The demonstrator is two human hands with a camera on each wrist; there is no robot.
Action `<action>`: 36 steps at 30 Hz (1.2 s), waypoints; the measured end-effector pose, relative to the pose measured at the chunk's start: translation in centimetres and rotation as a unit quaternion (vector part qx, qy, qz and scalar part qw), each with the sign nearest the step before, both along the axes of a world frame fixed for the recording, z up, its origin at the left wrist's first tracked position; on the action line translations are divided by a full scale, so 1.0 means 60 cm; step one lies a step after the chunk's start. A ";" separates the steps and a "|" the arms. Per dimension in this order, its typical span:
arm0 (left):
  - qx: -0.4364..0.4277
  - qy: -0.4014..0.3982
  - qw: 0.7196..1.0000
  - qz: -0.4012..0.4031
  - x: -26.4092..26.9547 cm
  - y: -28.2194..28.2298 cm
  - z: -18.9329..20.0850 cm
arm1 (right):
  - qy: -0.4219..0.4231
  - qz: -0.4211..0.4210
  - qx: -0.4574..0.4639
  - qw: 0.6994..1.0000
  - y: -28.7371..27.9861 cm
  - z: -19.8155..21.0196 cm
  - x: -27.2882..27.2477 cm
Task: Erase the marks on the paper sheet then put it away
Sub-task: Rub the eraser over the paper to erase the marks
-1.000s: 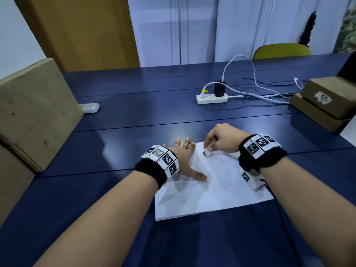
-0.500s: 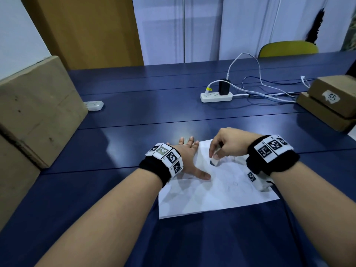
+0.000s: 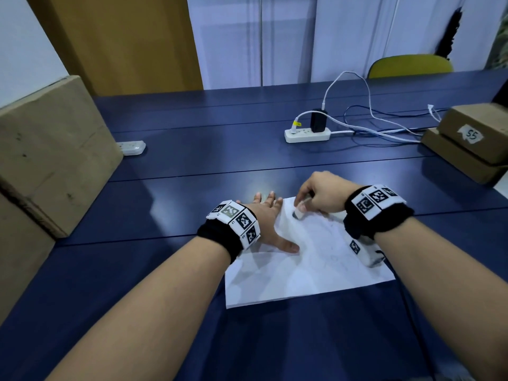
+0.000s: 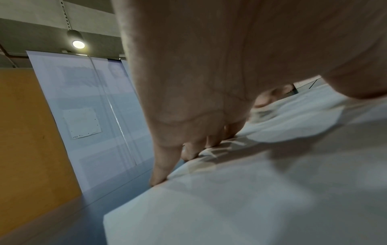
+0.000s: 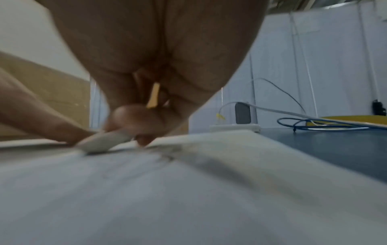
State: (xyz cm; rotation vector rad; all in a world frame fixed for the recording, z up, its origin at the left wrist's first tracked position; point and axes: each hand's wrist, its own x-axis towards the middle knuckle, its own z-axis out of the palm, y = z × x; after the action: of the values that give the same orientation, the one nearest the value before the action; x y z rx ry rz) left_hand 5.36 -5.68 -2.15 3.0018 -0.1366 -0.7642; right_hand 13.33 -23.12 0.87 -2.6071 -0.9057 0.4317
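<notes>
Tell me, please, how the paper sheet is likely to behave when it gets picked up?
Probably floppy: the paper sheet looks like a single thin leaf, lying flat on the table. Likely very light and apt to slide, since the left hand presses it flat while the right hand rubs the eraser on it.

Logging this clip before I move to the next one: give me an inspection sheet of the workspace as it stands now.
Surface: dark blue table, made of long boards.
Job's things: white paper sheet lies flat, faint pencil marks in its middle; white eraser pressed onto its far part.
Clutter: large cardboard box at left; two stacked cardboard boxes at right, top one labelled 55; small white device beside the large box.
Grippers: left hand flat, pinning the sheet's left edge; right hand pinches the eraser.
Cables: white power strip with black adapter, white and blue cables trailing right.
Surroundings: yellow chair, wooden panel, pale wall.
</notes>
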 end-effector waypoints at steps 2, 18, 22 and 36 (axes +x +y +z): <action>0.000 0.001 1.000 0.001 0.000 0.001 0.001 | -0.041 -0.030 0.029 0.998 0.004 -0.002 0.006; 0.005 0.003 1.000 0.000 0.001 -0.001 0.002 | 0.065 0.058 -0.061 0.994 -0.016 0.012 -0.017; -0.001 -0.002 1.000 -0.002 -0.001 -0.001 0.003 | -0.055 -0.015 -0.019 0.998 -0.007 0.002 -0.001; 0.002 -0.007 1.000 -0.002 -0.003 -0.001 0.005 | -0.079 -0.030 -0.019 0.996 -0.001 -0.001 0.007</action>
State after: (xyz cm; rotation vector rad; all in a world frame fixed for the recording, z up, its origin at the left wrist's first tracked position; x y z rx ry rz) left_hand 5.18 -5.77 -1.86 3.0125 -0.1412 -0.7460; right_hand 13.77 -23.19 0.80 -2.7256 -0.8734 0.2307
